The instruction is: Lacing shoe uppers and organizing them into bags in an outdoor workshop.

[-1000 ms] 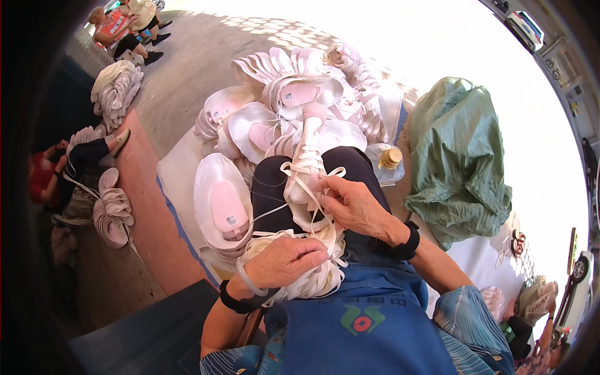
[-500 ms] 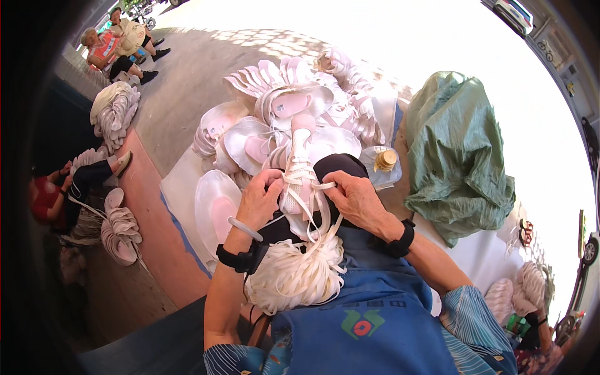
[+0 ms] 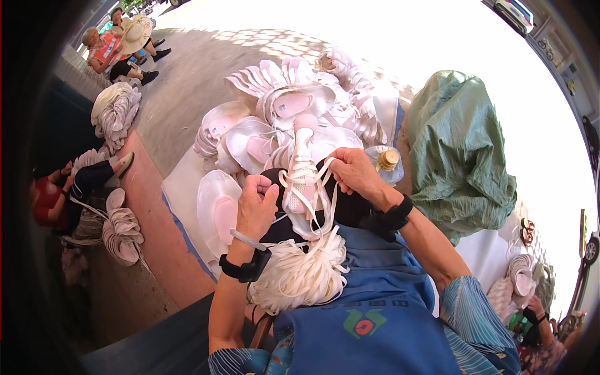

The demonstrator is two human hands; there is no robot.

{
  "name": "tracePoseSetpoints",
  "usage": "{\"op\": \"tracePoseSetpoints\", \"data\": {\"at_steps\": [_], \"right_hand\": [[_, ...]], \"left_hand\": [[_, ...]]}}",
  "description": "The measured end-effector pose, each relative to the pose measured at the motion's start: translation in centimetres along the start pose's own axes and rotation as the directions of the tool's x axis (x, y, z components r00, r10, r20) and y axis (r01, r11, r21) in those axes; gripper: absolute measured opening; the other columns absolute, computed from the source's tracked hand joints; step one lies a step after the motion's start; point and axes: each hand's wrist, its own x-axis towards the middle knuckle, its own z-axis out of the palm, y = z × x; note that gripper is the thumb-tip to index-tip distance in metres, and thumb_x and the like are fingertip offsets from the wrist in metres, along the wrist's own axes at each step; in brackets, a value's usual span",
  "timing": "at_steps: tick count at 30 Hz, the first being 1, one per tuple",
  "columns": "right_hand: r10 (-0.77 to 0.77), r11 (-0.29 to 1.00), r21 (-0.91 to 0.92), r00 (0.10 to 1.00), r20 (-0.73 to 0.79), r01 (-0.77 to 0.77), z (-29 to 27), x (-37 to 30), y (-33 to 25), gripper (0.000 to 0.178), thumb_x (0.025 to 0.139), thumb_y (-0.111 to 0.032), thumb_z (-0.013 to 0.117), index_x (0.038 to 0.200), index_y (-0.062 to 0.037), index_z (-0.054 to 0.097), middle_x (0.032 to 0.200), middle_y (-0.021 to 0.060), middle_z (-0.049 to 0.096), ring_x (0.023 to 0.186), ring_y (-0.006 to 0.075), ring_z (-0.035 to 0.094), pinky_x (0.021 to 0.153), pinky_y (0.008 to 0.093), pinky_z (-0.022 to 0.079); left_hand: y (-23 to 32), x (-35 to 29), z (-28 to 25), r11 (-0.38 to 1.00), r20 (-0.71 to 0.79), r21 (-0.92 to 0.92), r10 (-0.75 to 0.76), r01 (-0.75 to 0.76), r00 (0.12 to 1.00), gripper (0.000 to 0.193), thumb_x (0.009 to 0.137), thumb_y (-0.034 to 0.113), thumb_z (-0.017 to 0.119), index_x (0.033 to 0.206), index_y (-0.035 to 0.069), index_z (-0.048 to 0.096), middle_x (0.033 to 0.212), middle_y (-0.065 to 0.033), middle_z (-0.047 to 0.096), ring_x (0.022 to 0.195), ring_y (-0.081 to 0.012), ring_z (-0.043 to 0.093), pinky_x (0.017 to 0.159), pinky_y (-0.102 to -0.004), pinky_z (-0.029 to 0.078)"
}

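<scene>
A pale pink and white shoe upper [image 3: 300, 185] lies across my lap with its toe end toward me and white lacing up its front. My right hand [image 3: 357, 176] is on its right side, thumb and fingers pinching a white shoelace [image 3: 333, 195] that runs in a loop down to the upper. Left of the upper is my left hand [image 3: 256, 203], its fingers curled closed; whether a lace is in them is hidden. Below the upper, a thick bundle of white laces [image 3: 300, 275] rests on my blue apron [image 3: 369, 294].
More pink and white shoe uppers [image 3: 290, 103] are heaped ahead on a white sheet. To the right stand a clear jug with a yellow cap [image 3: 387, 160] and a large green sack [image 3: 459, 153]. Other people sit at the left and lower right, near stacks of uppers [image 3: 122, 231].
My right hand has moved up with the lace, drawing it into a taller loop. The left hand has shifted slightly down and left, away from the upper.
</scene>
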Motion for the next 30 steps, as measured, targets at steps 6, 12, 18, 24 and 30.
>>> {"op": "tracePoseSetpoints", "data": {"at_steps": [6, 12, 18, 24, 30], "right_hand": [[0.113, 0.980, -0.174, 0.989, 0.095, -0.095, -2.6, -3.2, 0.1, 0.019, 0.092, -0.021, 0.058, 0.090, -0.0018, 0.057, 0.059, -0.0012, 0.053, 0.041, 0.0047, 0.049, 0.035, 0.0189, 0.035], [0.215, 0.950, -0.282, 0.938, 0.271, -0.137, -1.1, -6.1, -0.3, 0.024, 0.092, -0.022, 0.055, 0.094, 0.0006, 0.061, 0.060, 0.0020, 0.056, 0.043, 0.0074, 0.052, 0.037, 0.0216, 0.040], [0.135, 0.977, -0.214, 0.832, 0.538, -0.020, 2.2, -8.9, -1.3, 0.022, 0.094, -0.019, 0.051, 0.097, 0.0003, 0.062, 0.065, 0.0025, 0.056, 0.050, 0.0091, 0.056, 0.044, 0.0244, 0.046], [-0.074, 0.960, -0.148, 0.728, 0.682, 0.237, 2.1, -10.4, -1.6, 0.016, 0.090, -0.009, 0.050, 0.096, 0.0021, 0.060, 0.065, 0.0074, 0.058, 0.051, 0.0143, 0.060, 0.049, 0.0288, 0.049], [-0.099, 0.914, -0.332, 0.921, 0.377, 0.234, 0.6, -8.9, 0.1, 0.022, 0.090, -0.016, 0.053, 0.101, 0.0023, 0.060, 0.068, 0.0116, 0.063, 0.053, 0.0178, 0.062, 0.053, 0.0314, 0.049]], "left_hand": [[2.1, -4.0, -1.0, 0.983, 0.370, 0.087, -0.184, 0.164, 0.911, 0.029, 0.091, 0.026, 0.056, 0.086, -0.002, 0.064, 0.063, -0.0041, 0.060, 0.047, -0.0108, 0.054, 0.045, -0.0255, 0.045], [3.1, -5.1, 1.2, 0.982, 0.561, 0.099, -0.186, 0.158, 0.807, 0.037, 0.094, 0.032, 0.052, 0.089, -0.002, 0.064, 0.066, -0.0047, 0.061, 0.047, -0.0102, 0.051, 0.045, -0.0253, 0.043], [1.2, -4.2, 2.4, 0.970, 0.583, 0.039, -0.216, 0.238, 0.783, 0.029, 0.096, 0.027, 0.052, 0.089, 0.001, 0.062, 0.065, 0.0001, 0.057, 0.045, -0.0057, 0.048, 0.040, -0.0190, 0.037], [1.8, -4.2, 1.2, 0.924, 0.598, -0.131, -0.216, 0.360, 0.772, 0.021, 0.095, 0.020, 0.053, 0.093, 0.001, 0.063, 0.072, 0.0005, 0.059, 0.058, -0.0055, 0.052, 0.053, -0.0178, 0.041], [1.5, -4.3, 0.8, 0.936, 0.555, -0.207, -0.126, 0.283, 0.822, 0.023, 0.095, 0.020, 0.051, 0.099, 0.000, 0.062, 0.081, -0.0031, 0.062, 0.074, -0.0080, 0.057, 0.070, -0.0219, 0.046]]}}
